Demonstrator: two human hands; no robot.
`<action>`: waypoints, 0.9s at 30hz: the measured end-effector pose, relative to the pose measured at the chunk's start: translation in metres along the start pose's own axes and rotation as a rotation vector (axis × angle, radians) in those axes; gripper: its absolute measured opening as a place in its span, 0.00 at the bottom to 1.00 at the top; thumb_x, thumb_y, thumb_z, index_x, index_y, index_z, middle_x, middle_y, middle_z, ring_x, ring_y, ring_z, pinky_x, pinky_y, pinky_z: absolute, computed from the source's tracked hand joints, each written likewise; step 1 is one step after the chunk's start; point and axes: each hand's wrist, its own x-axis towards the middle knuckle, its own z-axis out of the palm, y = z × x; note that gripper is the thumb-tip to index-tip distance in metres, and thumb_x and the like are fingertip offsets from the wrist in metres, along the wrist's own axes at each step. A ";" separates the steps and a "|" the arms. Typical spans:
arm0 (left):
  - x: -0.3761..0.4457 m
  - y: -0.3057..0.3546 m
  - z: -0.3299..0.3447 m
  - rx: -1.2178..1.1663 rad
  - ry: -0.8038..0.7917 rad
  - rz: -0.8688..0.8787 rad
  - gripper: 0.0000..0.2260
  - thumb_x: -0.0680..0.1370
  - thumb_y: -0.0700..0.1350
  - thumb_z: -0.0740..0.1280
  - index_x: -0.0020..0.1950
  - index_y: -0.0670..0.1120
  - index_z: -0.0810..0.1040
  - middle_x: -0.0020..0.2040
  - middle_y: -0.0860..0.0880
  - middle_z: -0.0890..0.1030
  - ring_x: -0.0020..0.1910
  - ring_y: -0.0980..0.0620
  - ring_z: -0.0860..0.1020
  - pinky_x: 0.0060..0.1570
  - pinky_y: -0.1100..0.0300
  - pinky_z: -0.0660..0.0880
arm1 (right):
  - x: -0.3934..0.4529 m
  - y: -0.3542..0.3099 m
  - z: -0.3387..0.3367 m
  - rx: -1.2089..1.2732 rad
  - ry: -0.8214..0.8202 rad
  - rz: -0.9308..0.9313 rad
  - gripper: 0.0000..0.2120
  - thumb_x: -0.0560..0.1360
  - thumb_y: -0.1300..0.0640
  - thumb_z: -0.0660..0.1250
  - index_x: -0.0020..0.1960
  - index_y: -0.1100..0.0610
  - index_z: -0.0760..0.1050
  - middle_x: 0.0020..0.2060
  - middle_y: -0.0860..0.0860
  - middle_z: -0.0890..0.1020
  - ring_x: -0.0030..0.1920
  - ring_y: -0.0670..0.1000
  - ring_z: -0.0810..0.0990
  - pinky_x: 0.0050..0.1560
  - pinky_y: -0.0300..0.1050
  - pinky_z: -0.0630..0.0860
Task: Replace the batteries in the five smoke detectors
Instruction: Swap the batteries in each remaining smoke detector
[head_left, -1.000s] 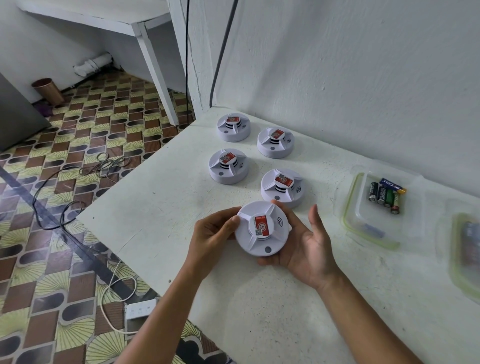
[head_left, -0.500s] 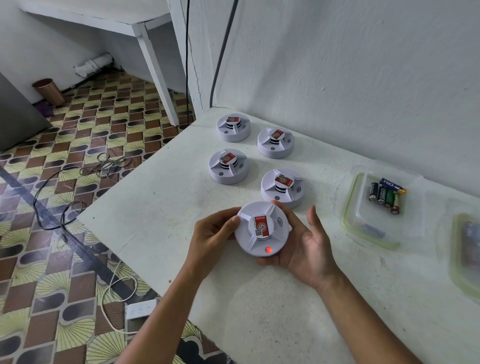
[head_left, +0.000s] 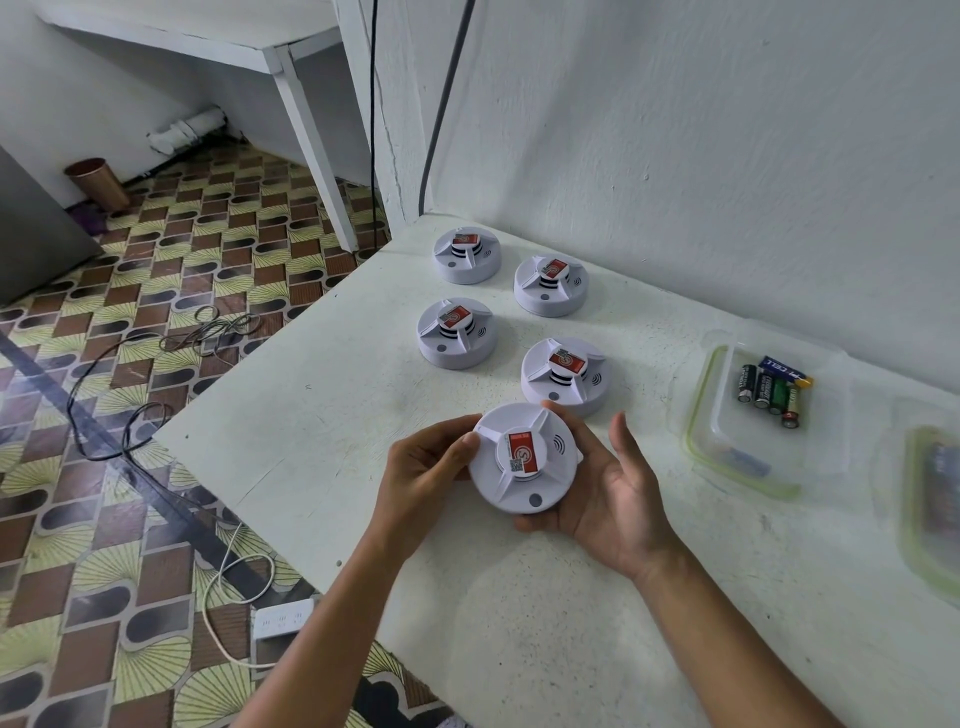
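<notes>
Both hands hold a white round smoke detector (head_left: 524, 460) with a red label, just above the white table (head_left: 322, 415). My left hand (head_left: 426, 467) grips its left rim with curled fingers and the thumb on top. My right hand (head_left: 608, 483) cups it from beneath and the right, thumb raised. Several more detectors stand beyond it: one right behind (head_left: 563, 376), one to the left (head_left: 456, 332), and two at the back (head_left: 466, 254) (head_left: 550, 285). Several batteries (head_left: 774, 389) lie in a clear container (head_left: 698, 415) on the right.
A second clear container (head_left: 930, 509) lies at the right edge, blurred. The wall runs close behind the table. Past the table's left edge are a patterned floor, cables (head_left: 119, 415) and a white power strip (head_left: 283, 618).
A red light on the held detector's front rim glowed half a second ago and is now off. The hands and the detector have barely moved.
</notes>
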 end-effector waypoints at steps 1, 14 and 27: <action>0.000 0.000 0.000 -0.001 0.001 -0.002 0.11 0.77 0.44 0.68 0.57 0.43 0.82 0.51 0.47 0.85 0.52 0.48 0.83 0.47 0.59 0.79 | 0.000 0.000 0.000 -0.001 -0.001 -0.001 0.44 0.61 0.32 0.73 0.72 0.48 0.67 0.67 0.60 0.74 0.57 0.64 0.79 0.42 0.60 0.80; -0.001 0.004 0.002 0.016 0.001 0.000 0.13 0.75 0.44 0.67 0.57 0.42 0.82 0.51 0.47 0.85 0.52 0.48 0.83 0.47 0.59 0.79 | -0.001 -0.001 0.000 0.009 -0.009 -0.010 0.40 0.61 0.34 0.75 0.69 0.48 0.72 0.65 0.59 0.76 0.56 0.63 0.80 0.41 0.60 0.81; 0.013 0.023 0.003 -0.004 -0.097 -0.098 0.10 0.77 0.40 0.67 0.57 0.41 0.82 0.52 0.43 0.85 0.51 0.43 0.83 0.45 0.52 0.80 | -0.005 -0.011 0.012 -0.134 0.037 -0.065 0.38 0.64 0.36 0.74 0.70 0.48 0.69 0.62 0.58 0.78 0.52 0.60 0.81 0.37 0.53 0.80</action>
